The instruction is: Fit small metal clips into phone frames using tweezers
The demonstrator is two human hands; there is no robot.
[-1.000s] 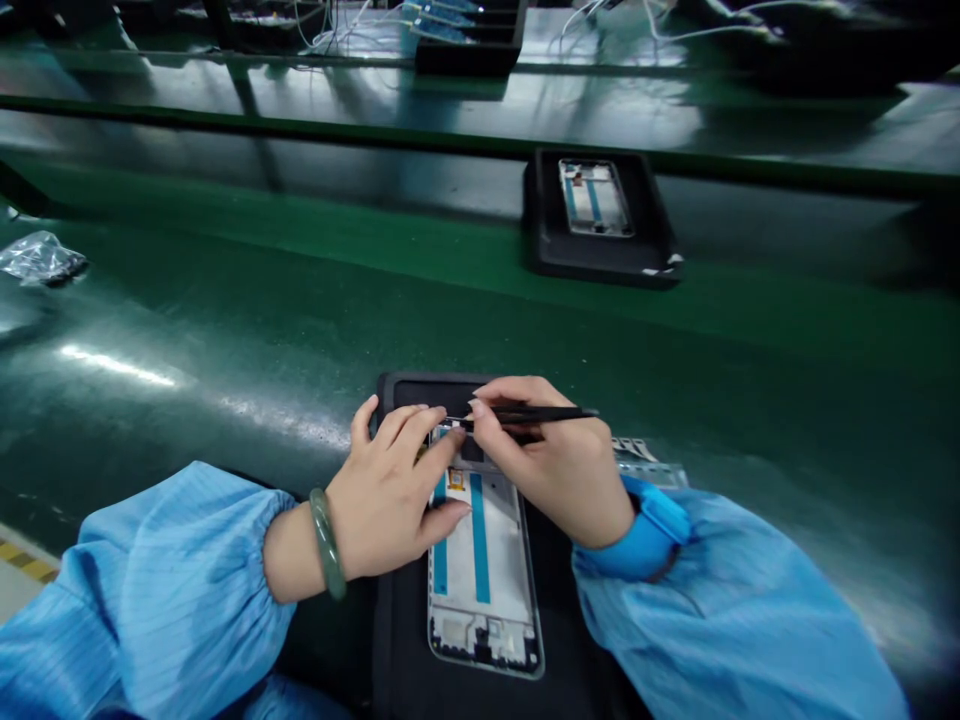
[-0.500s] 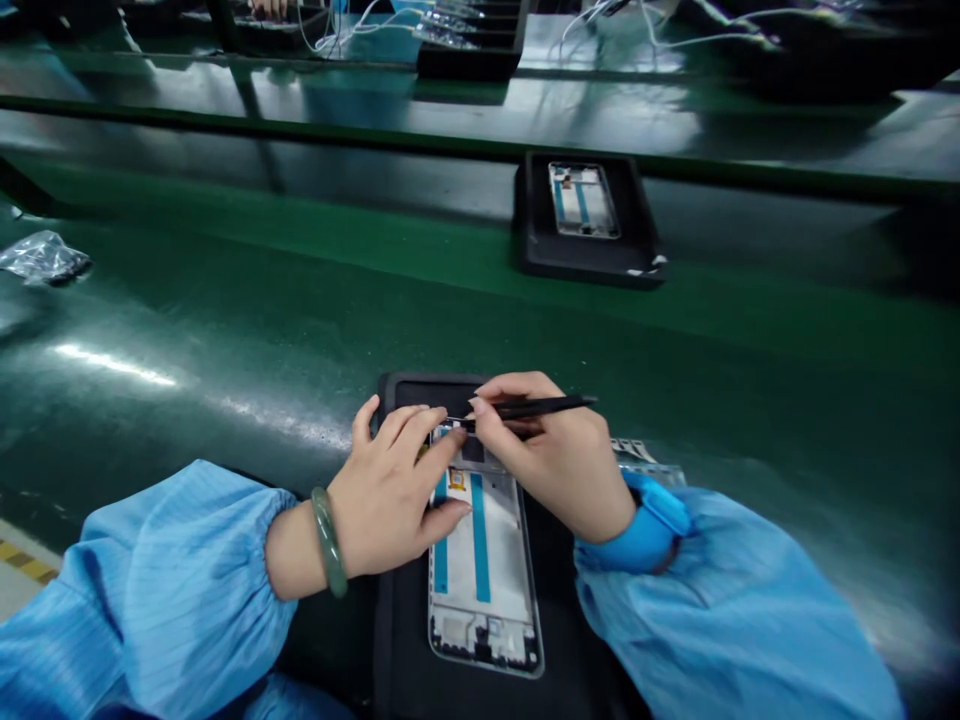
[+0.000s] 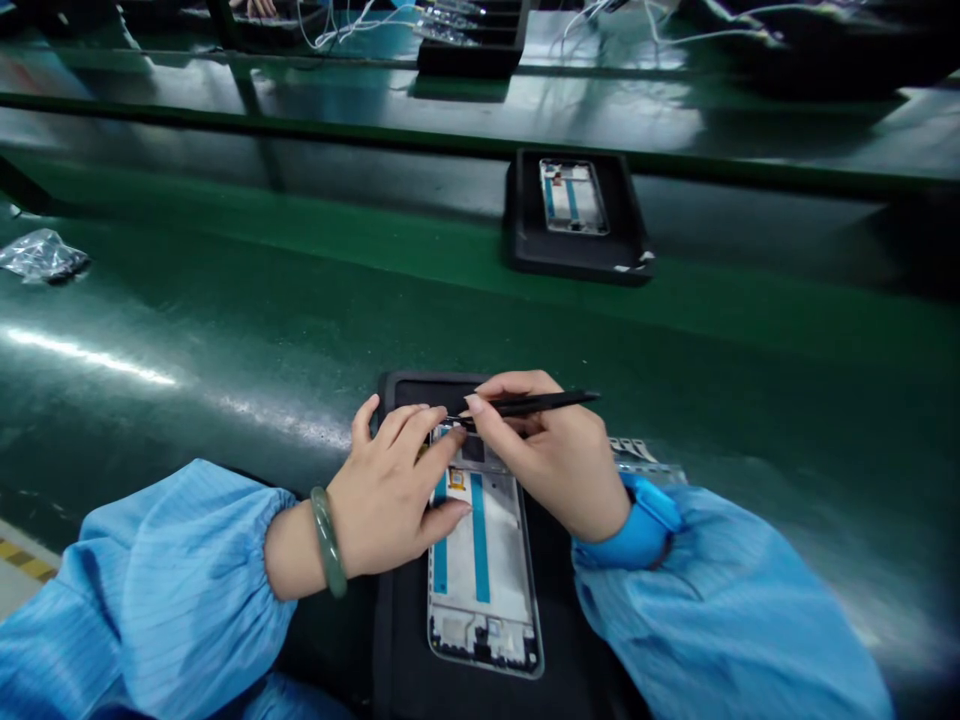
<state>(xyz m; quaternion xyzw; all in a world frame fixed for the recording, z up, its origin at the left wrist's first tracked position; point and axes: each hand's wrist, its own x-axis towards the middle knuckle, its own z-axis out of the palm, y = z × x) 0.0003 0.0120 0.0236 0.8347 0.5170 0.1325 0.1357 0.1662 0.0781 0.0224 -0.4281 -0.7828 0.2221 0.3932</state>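
A phone frame (image 3: pixel 504 540) with two blue strips lies in a black padded tray (image 3: pixel 405 640) in front of me. My left hand (image 3: pixel 401 490) rests across the frame's upper left part, fingers spread, with fingertips at its top edge. Between the thumb and fingers of my right hand (image 3: pixel 555 460) are black tweezers (image 3: pixel 547 402), their tips low at the frame's top edge beside my left fingertips. Exactly what the tips touch is hidden. Below my left index finger shows a small orange flex piece (image 3: pixel 457 480) on the frame.
Farther off, a second black tray (image 3: pixel 622 225) carries another phone frame (image 3: pixel 574 197) on the green bench (image 3: pixel 300 240). A clear plastic bag (image 3: pixel 45 255) lies at the left. Strip-like parts (image 3: pixel 637 452) stick out behind my right wrist. A black rack (image 3: pixel 480 55), white cables (image 3: pixel 352 30) and another person's hand (image 3: pixel 260 8) are at the back.
The far tray with its phone frame has shifted slightly left. My right hand and the tweezers have moved only a little, while my left hand stays in place.
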